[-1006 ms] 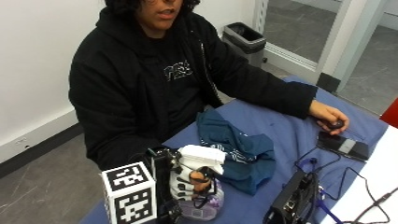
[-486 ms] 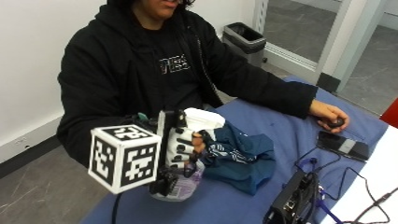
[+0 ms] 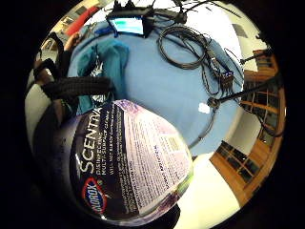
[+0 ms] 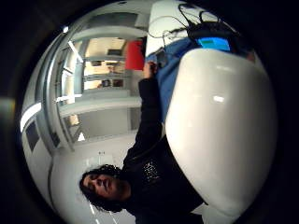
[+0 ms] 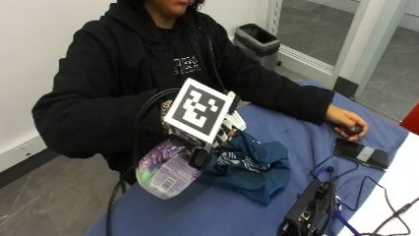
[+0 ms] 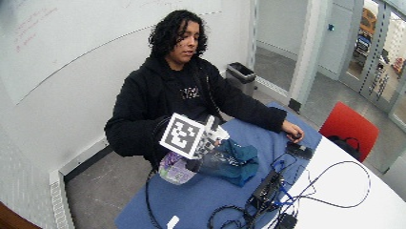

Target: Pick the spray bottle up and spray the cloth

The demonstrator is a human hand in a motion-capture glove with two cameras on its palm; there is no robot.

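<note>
1. The black-gloved right hand [image 5: 219, 130] holds the translucent plastic spray bottle with a purple label and white trigger head [image 5: 167, 169] lifted clear of the blue cloth-covered table [image 5: 288, 130], its fingers curled round the bottle's neck.
2. The bottle is tilted, base toward the table's near edge, white head toward the crumpled dark teal cloth [image 5: 252, 164].
3. The teal cloth lies on the blue table cover just beside the bottle's head; whether the two touch cannot be determined.
4. In the little-finger-side palm view, the bottle's printed label [image 3: 131, 167] fills much of the field, with the teal cloth [image 3: 107, 64] on the table beyond it.
5. In the thumb-side palm view, the white trigger head [image 4: 222, 130] sits close to the palm.
6. The bare left hand [image 5: 347, 123] rests on the table's far side, on a small dark object, well apart from the bottle.
7. A flat black phone-like device [image 5: 361, 153] lies just beside that hand.
8. A black electronic unit with cables [image 5: 304, 216] stands near the cloth.
</note>
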